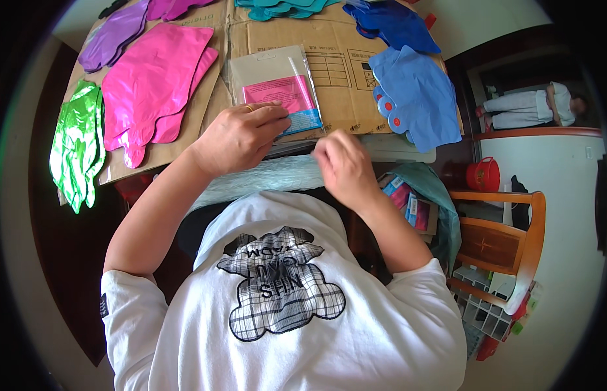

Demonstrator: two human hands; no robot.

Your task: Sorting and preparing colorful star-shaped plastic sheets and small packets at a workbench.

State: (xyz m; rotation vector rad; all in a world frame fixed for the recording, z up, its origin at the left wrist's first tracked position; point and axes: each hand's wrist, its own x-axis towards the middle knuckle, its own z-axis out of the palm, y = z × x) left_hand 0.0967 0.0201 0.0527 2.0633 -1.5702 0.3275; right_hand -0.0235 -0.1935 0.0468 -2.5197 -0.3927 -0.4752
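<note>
A flat clear plastic packet [266,65] lies on the cardboard-covered table, with a pink folded sheet [277,93], a thin white stick and a blue strip inside. My left hand [243,135], with a ring on one finger, has its bent fingers closed on the packet's lower left edge; its thumb is hidden. Just off the packet's lower right corner, my right hand [346,166] is curled up above the table's near edge. Whatever its fingertips may pinch cannot be made out.
Shiny foil balloons surround the packet: green [77,143], pink [153,85] and purple [114,36] at left, teal [284,8] behind, dark blue [395,26] and light blue [417,98] at right. An open box of packets [417,212] stands by my right forearm, near a wooden chair [492,244]. Another person [535,107] is at far right.
</note>
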